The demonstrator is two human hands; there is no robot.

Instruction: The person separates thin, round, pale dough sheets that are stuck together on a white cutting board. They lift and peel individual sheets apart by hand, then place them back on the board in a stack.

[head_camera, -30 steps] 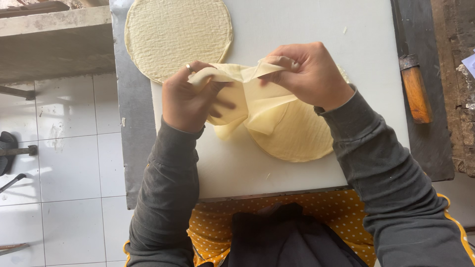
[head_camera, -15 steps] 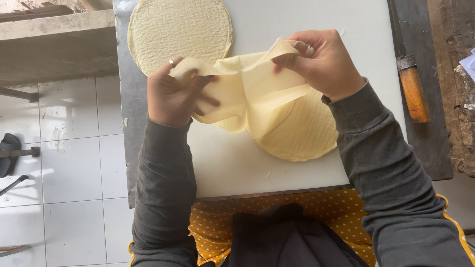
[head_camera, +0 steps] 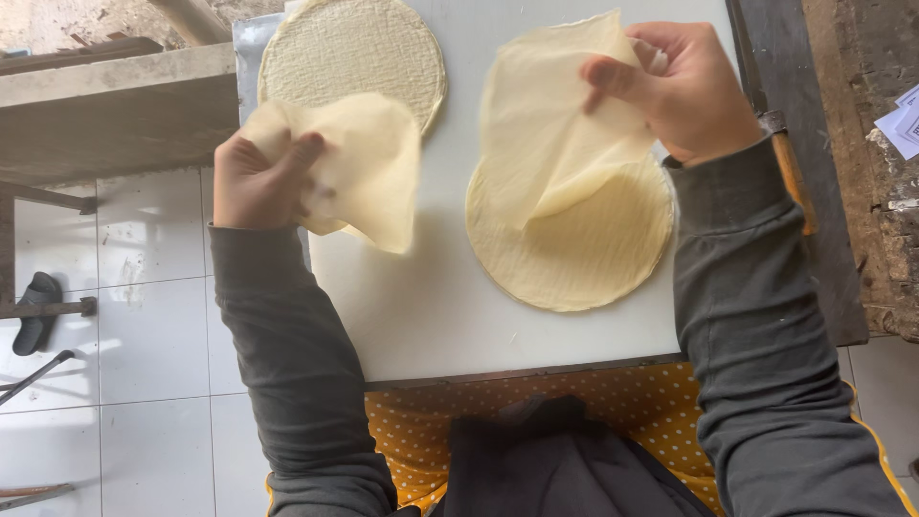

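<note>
My left hand grips a thin pale-yellow wrapper sheet and holds it up over the left part of the white board. My right hand pinches a second thin sheet by its upper edge, lifted above a round stack of wrappers lying on the board's right half. The two sheets hang apart from each other. A second round stack lies at the board's far left corner, just beyond my left hand.
A knife with a wooden handle lies along the dark table edge right of the board. Paper scraps sit at far right. A concrete ledge, white floor tiles and a dark sandal are at left.
The two sheets, held together a second ago, have been peeled fully apart. My left hand moved left with one sheet and my right hand rose up and right with the other.
</note>
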